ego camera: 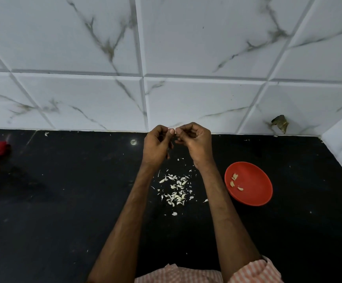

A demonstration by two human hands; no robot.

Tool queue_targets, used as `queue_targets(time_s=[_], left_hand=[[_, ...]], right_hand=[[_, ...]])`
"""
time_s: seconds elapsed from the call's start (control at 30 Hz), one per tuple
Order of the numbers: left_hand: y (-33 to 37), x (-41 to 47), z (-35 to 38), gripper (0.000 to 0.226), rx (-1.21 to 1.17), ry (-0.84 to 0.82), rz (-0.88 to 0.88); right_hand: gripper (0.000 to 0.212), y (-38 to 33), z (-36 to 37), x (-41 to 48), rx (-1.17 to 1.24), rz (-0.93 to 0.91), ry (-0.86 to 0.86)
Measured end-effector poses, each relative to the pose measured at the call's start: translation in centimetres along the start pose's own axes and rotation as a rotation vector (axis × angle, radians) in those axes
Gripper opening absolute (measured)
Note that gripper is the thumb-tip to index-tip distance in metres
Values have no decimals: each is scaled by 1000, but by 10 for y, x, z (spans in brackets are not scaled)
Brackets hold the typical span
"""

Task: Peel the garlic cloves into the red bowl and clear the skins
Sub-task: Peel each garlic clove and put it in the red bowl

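Red bowl [256, 193]: 4 cloves [235, 176] | skins [176, 193]: 1 pile | left hand [156, 146], right hand [196, 144]: curled

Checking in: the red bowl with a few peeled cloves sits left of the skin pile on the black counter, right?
No. The head view shows the red bowl right of the skin pile, not left. It does hold a few peeled cloves, and both sit on the black counter.

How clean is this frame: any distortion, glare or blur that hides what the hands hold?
Head view: wide-angle distortion bows the wall tiles; light is dim, with one small glare spot on the black countertop; garlic skins and red bowl look sharp; left hand and right hand are softer, so anything between their fingers is unclear.
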State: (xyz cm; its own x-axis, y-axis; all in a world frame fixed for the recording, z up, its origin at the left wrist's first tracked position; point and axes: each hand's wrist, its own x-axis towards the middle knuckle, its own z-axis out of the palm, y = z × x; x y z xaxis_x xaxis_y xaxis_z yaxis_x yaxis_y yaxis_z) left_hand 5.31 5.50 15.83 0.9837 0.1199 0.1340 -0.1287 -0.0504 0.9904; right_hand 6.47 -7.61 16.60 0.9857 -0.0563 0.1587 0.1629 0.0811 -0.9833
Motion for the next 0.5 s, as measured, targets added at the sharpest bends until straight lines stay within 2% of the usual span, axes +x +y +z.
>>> queue_targets(time_s=[0.23, 0.37, 0.5], left_hand=[[-3, 3, 8, 24, 121, 30, 31], [-9, 4, 12, 30, 48, 28, -53], [-27, -1, 29, 38, 27, -2, -162]], right_hand=[[6, 0, 1, -2, 149, 80, -22], [9, 0, -9, -5, 247, 202, -39], [17, 10, -52, -6, 266, 293, 43]])
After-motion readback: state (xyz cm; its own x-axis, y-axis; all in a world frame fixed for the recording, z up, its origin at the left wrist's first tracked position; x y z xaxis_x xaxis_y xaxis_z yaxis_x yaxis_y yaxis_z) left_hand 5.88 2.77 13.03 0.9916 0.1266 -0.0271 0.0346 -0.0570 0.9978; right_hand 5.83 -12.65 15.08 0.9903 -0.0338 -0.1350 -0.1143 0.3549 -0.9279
